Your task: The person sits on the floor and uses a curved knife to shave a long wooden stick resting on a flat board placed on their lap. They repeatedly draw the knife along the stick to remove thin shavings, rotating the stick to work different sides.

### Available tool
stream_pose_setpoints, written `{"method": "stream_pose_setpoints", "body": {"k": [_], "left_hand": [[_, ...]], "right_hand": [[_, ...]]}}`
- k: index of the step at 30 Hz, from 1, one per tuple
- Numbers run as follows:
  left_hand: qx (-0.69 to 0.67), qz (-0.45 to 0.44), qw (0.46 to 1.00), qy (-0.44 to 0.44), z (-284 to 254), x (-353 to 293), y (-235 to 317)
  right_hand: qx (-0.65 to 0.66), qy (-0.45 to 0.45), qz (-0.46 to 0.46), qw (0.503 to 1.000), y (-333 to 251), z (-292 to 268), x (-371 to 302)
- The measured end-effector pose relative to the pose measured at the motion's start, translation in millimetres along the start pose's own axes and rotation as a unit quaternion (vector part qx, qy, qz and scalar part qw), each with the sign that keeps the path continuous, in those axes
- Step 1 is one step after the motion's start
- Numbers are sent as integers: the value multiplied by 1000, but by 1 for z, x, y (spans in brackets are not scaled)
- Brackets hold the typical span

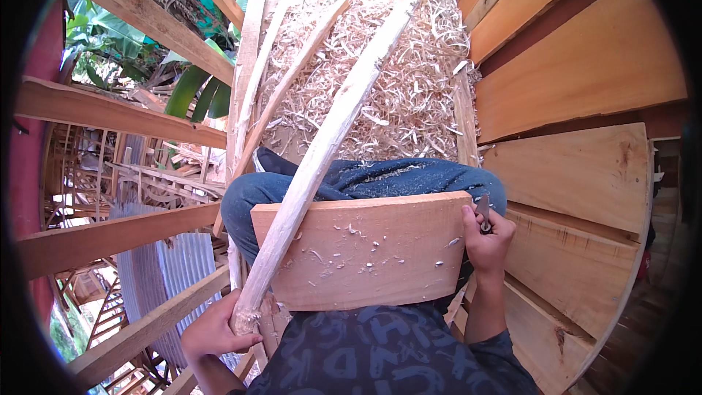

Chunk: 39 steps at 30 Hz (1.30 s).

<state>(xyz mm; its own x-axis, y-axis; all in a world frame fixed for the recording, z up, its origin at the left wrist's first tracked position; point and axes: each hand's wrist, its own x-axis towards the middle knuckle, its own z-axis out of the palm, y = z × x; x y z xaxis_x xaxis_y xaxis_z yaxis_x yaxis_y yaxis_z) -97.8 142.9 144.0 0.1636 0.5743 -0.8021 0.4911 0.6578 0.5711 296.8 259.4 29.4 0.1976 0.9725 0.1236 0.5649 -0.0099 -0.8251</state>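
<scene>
A long pale pole [329, 135], stripped of bark, slants from my left hand across my lap and away to the far shavings. My left hand [210, 330] is closed round its near end, thumb across the front. Flat on my thighs lies a wooden board [373, 260] with small chips scattered over it; the pole crosses its left end. At the board's right edge my right hand [488, 240] is closed on a small knife [483, 208], its blade pointing up and away from me. The blade is apart from the pole.
Curled wood shavings [409, 95] cover the floor ahead of my crossed legs [409, 175]. Thinner sticks [296, 66] lie along the left side. A slatted wooden railing [124, 113] stands at left, with corrugated sheets [164, 271] beyond it. Plank walling [570, 183] rises close on my right.
</scene>
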Motion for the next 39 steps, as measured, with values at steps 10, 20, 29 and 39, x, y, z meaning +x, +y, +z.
{"method": "stream_pose_setpoints", "body": {"k": [10,20,29,39], "left_hand": [[111,7,993,27,6,0,-5],[53,-38,997,-28,12,3,-18],[236,-179,954,36,49,27,-19],[149,-74,909,382,103,31,-35]], "right_hand": [[46,-17,30,998,11,-14,-7],[-17,-71,36,997,14,7,10],[17,-100,-45,994,33,34,38],[-53,-306,-63,948,46,33,73]]}}
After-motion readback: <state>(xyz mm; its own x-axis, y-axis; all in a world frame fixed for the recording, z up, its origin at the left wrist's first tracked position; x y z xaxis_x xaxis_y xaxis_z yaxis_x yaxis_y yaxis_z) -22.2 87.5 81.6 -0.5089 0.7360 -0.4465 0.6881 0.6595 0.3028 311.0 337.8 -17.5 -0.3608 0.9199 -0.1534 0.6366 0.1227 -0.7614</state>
